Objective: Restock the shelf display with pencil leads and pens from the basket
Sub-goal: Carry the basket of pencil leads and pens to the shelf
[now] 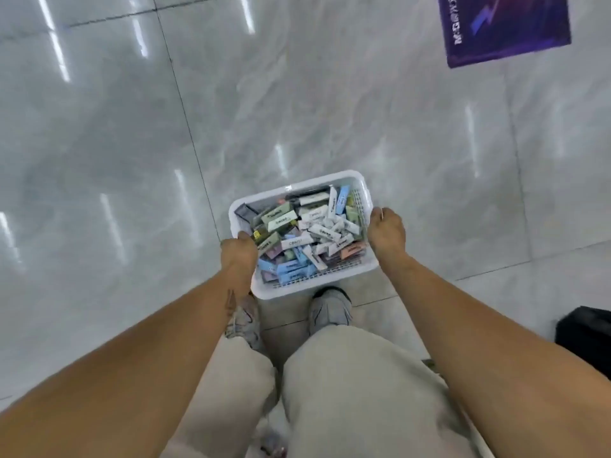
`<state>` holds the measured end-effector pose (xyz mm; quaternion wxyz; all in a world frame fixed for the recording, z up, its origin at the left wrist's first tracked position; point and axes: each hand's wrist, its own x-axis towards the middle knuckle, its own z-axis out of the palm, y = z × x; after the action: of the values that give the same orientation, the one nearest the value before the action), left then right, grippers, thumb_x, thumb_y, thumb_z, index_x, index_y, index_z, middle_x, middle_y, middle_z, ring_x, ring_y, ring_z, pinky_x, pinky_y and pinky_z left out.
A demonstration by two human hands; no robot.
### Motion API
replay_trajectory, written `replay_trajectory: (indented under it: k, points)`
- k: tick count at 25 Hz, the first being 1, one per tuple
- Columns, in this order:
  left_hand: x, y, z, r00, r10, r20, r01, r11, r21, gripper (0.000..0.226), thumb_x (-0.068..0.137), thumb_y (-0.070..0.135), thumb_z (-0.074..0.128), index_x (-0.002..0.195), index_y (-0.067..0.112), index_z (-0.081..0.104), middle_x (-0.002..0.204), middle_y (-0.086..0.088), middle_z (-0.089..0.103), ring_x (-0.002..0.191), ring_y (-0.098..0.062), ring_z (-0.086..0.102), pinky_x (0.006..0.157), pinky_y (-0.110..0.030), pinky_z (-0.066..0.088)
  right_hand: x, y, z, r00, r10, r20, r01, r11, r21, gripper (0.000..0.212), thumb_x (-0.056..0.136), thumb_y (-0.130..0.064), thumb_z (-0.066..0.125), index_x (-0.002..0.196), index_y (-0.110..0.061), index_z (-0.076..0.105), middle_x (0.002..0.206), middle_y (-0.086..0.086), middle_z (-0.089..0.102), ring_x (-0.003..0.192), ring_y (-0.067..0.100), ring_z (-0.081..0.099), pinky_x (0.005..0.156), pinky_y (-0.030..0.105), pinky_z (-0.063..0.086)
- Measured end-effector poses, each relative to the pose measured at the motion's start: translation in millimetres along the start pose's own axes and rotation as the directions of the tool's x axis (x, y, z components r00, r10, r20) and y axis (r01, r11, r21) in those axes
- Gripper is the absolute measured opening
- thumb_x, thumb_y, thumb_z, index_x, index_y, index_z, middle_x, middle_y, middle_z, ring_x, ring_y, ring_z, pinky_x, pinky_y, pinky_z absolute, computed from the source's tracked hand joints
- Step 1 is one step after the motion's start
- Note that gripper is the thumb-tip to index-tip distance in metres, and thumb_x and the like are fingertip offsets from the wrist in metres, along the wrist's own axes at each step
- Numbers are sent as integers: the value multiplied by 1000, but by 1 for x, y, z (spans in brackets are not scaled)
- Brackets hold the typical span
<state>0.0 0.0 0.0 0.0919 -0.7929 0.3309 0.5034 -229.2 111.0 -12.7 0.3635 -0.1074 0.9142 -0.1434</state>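
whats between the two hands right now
In the head view, the white basket spans the gap, heaped with small packets. The left hand grips its left rim and the right hand its right rim.

Colours, head view
White basket (299, 190); small packs (299, 241) white, blue, green, pink; floor (99, 143) grey marbled tile; purple mat (506, 28); beige trousers (357, 391).

One basket (330, 290), many small packs (325, 232) too jumbled to count, two hands (386, 231).
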Motion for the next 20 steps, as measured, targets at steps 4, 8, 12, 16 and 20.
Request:
replay_trajectory:
  k: [4, 8, 12, 16, 20]
  points:
    - [35, -8, 16, 997, -36, -63, 34, 999, -35, 56, 106, 39, 25, 145, 0, 31, 144, -23, 44, 125, -36, 48, 98, -39, 40, 24, -4, 21, 995, 98, 35, -97, 995, -17, 50, 107, -39, 26, 117, 0, 56, 117, 21, 61, 106, 37, 58, 81, 36, 41]
    - [22, -8, -8, 997, 66, -47, -66, 998, 8, 47, 106, 39, 25, 128, 3, 45, 107, -15, 54, 84, -27, 54, 74, -35, 44, 10, -10, 9, 998, 66, -9, -67, 997, -50, 45, 107, -40, 29, 108, -3, 56, 106, 16, 60, 97, 32, 58, 77, 36, 43]
    - [-27, 21, -69, 974, 210, -81, -212, 977, -25, 42, 104, 40, 31, 109, 4, 52, 92, -10, 54, 73, -20, 51, 63, -31, 42, -43, -51, -42, 999, -1, -50, 0, 1000, -26, 40, 106, -41, 33, 89, -8, 49, 78, 3, 52, 79, 27, 53, 67, 33, 37]
    - [-113, 64, -159, 938, 326, -120, -340, 933, -121, 39, 103, 43, 38, 86, 9, 48, 76, -4, 53, 69, -19, 53, 59, -31, 43, -121, -124, -119, 987, -118, -107, 119, 993, 2, 42, 105, -41, 35, 80, -9, 45, 67, -1, 47, 65, 22, 46, 60, 33, 33]
    - [-207, 123, -262, 854, 476, -210, -498, 865, -63, 41, 104, 42, 36, 81, 9, 47, 71, -1, 50, 65, -15, 48, 55, -31, 37, -203, -220, -195, 961, -239, -141, 251, 965, 71, 41, 106, -36, 38, 77, -8, 44, 66, 2, 48, 64, 22, 45, 55, 33, 31]
